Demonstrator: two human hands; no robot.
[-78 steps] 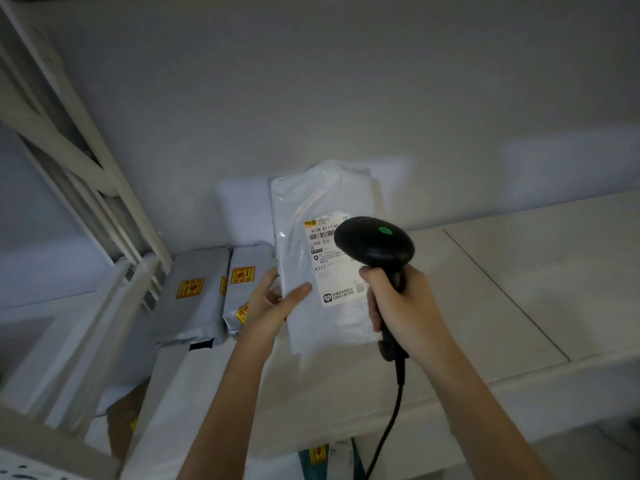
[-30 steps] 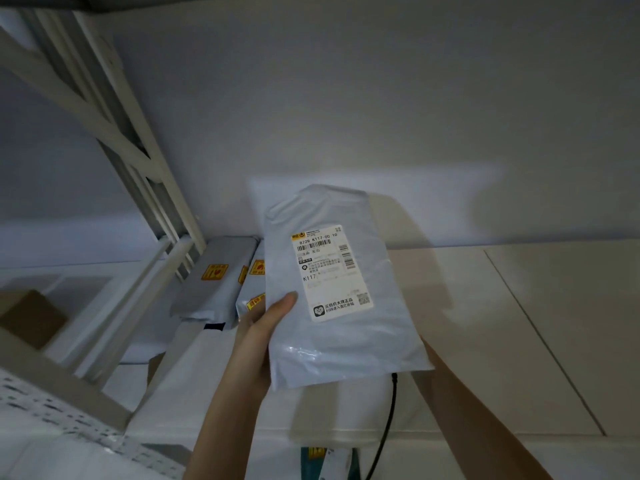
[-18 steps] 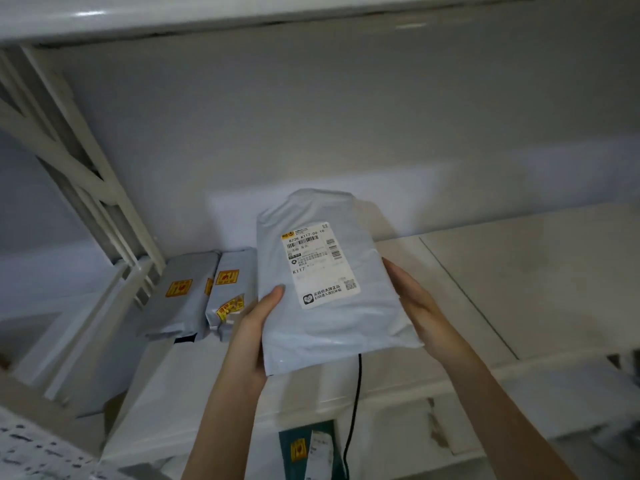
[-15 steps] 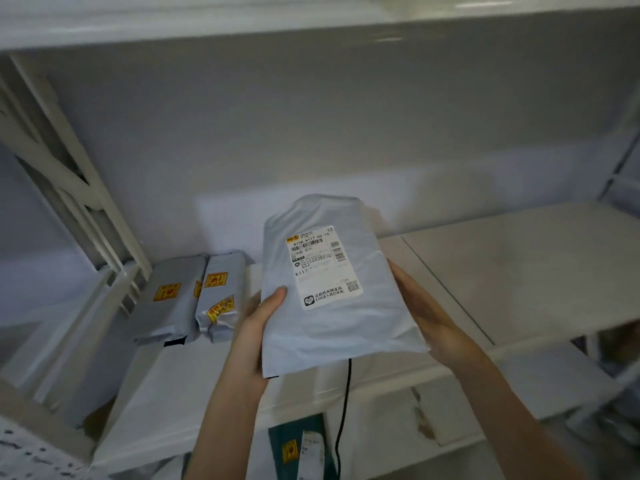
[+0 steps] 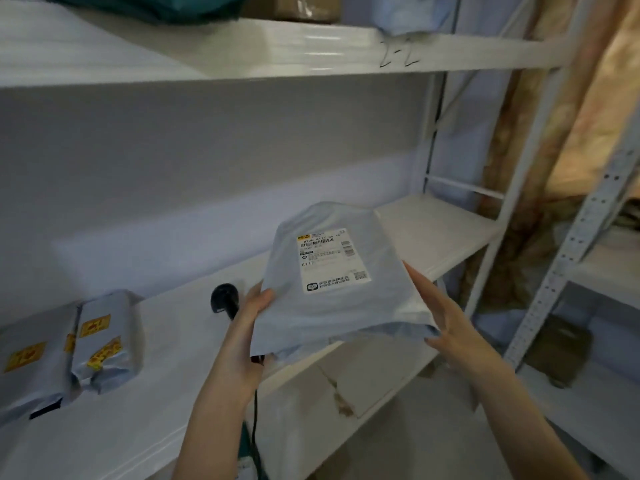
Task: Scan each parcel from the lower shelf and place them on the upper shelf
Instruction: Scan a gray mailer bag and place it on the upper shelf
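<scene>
While the grey parcel (image 5: 332, 271) is being carried label-up between both hands, the left hand (image 5: 249, 317) is gripping its near left edge, thumb on top and the other fingers hidden beneath. The right hand (image 5: 436, 320) is cupping the near right edge with straight fingers (image 5: 417, 282) lying close together along the side; the judgement is that this two-sided support is keeping the limp bag flat for lifting. The parcel is hanging above the front edge of the lower shelf (image 5: 426, 230), touching no board.

Just beyond the left hand, the black scanner (image 5: 225, 299) is lying on that shelf, its cable (image 5: 254, 417) dropping over the near edge. Two more grey parcels (image 5: 69, 344) with yellow stickers are standing at the far left of the same shelf, well apart from the hands.

Higher and farther, the upper shelf (image 5: 311, 53) is already carrying a dark green bag (image 5: 145, 8) at left, a cardboard box (image 5: 294, 6) and a pale parcel (image 5: 408, 12) at right. The front rail of the upper shelf is standing in the path, so the parcel probably needs raising clear of it first. A second rack upright (image 5: 571, 258) is standing at right.
</scene>
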